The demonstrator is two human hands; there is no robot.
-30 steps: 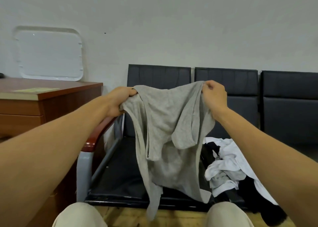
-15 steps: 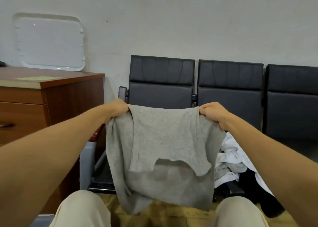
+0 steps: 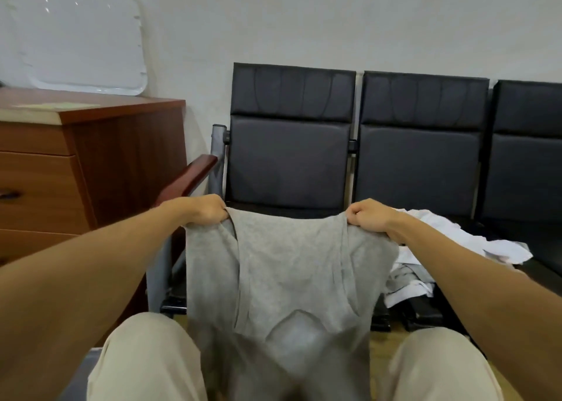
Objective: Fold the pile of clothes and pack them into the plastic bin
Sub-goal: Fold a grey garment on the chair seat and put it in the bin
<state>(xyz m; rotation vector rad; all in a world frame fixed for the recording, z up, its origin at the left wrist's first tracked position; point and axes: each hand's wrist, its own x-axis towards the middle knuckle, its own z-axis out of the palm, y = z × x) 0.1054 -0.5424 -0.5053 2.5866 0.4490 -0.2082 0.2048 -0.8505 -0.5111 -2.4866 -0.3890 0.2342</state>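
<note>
A grey T-shirt (image 3: 289, 266) hangs spread between my two hands, in front of the black seats and above my knees. My left hand (image 3: 206, 210) grips its upper left corner with curled fingers. My right hand (image 3: 369, 215) grips the upper right corner the same way. The shirt's top part is doubled over toward me, and its lower end drops between my legs. A pile of white and black clothes (image 3: 425, 263) lies on the middle seat, to the right of the shirt. No plastic bin body is in view.
A row of black padded seats (image 3: 289, 163) stands against the wall. A wooden drawer cabinet (image 3: 91, 163) is at the left, with a clear plastic lid (image 3: 76, 35) leaning on the wall above it. A wooden armrest (image 3: 188, 175) is near my left hand.
Both hands came down and toward me with the grey shirt. It went from hanging twisted at chest height to being spread flat and doubled over low above my knees.
</note>
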